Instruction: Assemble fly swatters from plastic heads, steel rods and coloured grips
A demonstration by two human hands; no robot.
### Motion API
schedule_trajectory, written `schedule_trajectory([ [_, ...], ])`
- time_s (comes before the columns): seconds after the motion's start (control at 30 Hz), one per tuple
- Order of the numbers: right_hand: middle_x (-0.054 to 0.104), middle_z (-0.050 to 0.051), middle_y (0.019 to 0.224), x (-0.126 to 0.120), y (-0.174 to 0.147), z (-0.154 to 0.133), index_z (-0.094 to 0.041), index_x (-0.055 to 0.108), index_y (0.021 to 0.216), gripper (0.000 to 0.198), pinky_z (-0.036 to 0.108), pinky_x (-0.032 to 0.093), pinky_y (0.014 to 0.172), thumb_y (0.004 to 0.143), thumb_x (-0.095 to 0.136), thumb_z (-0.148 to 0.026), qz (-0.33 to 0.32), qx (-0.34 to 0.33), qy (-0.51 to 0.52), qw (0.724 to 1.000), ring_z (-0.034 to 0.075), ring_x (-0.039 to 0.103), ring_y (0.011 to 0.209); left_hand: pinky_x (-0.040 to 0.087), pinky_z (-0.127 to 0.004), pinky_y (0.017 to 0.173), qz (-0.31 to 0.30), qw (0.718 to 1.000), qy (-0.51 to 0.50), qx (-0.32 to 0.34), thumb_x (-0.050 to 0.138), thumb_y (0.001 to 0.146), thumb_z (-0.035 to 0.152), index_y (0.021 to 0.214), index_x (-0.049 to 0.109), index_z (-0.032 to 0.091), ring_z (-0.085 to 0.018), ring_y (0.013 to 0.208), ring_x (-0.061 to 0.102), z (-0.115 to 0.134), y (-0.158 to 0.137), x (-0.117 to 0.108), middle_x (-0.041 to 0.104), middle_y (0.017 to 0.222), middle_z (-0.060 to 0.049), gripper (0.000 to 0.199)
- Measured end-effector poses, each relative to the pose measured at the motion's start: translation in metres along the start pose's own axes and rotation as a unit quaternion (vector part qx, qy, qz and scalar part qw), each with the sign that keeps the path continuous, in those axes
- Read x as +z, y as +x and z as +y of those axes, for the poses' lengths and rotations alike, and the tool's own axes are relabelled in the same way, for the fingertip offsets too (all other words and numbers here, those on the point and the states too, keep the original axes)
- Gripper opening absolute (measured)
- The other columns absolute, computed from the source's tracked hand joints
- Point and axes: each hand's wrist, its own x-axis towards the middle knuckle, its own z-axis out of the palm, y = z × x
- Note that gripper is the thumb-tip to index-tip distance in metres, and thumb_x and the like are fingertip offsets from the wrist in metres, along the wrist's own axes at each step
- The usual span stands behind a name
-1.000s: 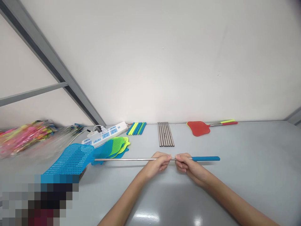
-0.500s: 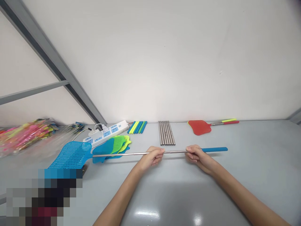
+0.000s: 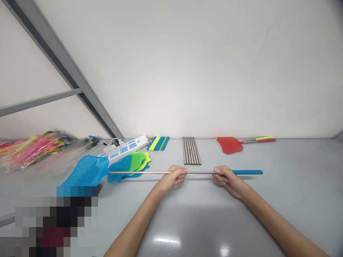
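A blue fly swatter (image 3: pixel 90 170) with an extended telescopic metal rod is held level above the table. My left hand (image 3: pixel 175 176) is closed around the middle of the rod. Farther right, my right hand (image 3: pixel 226 179) grips the rod just beside its blue handle (image 3: pixel 248 172). The perforated blue head hangs at the left, its lower edge covered by a pixelated patch. Behind the rod lie loose swatter heads (image 3: pixel 137 160) in blue, green and yellow. Several metal rods (image 3: pixel 191 151) lie side by side beyond my hands.
Coloured handle grips (image 3: pixel 158 143) lie in a row near the wall, by a white power strip (image 3: pixel 128 149) with plugs in it. A red swatter (image 3: pixel 230 145) rests on a yellow one at the back right. Plastic-bagged items (image 3: pixel 37 148) are heaped at the far left.
The view has shifted slightly, so most things appear a little farther right. The swatter head has come slightly closer to my left hand. Both hands keep their hold on the rod.
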Motion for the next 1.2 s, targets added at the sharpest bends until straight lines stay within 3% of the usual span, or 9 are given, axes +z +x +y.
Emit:
schedule_trajectory([
  [1.2,0.018,-0.006,0.042,-0.013,-0.002,-0.004,-0.017,0.039,0.046,0.035,0.028,0.013,0.047,0.079,0.042,-0.03,0.01,-0.006,-0.031,0.999,0.01,0.019,0.044,0.014,-0.023,0.04,0.009,1.0,0.002,0.005,0.043,0.075,0.028,0.047,0.023,0.019,-0.005,0.035,0.02,0.004,-0.008,-0.02,0.021,0.037,0.008,0.035],
])
